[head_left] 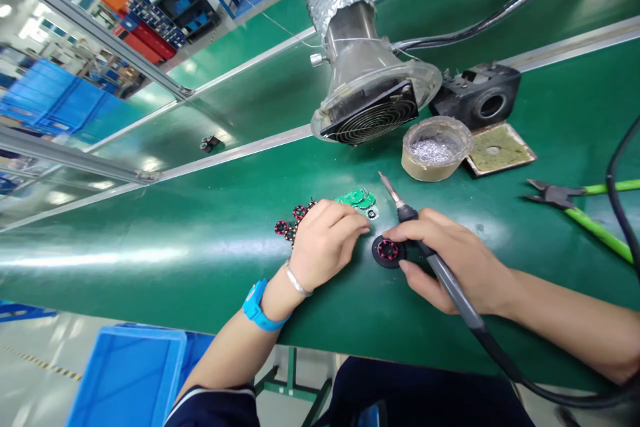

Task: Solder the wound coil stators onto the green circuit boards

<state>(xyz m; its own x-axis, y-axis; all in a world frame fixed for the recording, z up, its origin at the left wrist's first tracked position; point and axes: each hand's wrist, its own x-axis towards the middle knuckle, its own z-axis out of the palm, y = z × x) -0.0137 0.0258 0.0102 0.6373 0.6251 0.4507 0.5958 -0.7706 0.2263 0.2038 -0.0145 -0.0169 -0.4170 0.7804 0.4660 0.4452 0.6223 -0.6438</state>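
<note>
My right hand (453, 260) is wrapped round a soldering iron (453, 283), its metal tip pointing up and away from me. The thumb and index finger of that hand also touch a black round disc (381, 260) with a small red-and-black wound coil (388, 250) at its centre. Just left of the disc is my left hand (327, 240), fingers curled and pressed together; what they pinch, if anything, is hidden. Beyond its fingertips lie several small green round circuit boards (357, 197). More red-and-black coils (282, 227) lie in a group, partly covered by the left hand.
A fume extractor hood (375, 113) hangs over the bench (175, 233). A round tub (434, 167) of silvery scraps, a sponge tray (500, 149) and a black iron stand (480, 97) are behind right. Green-handled cutters (555, 195) lie right; a blue crate (130, 373) stands below left.
</note>
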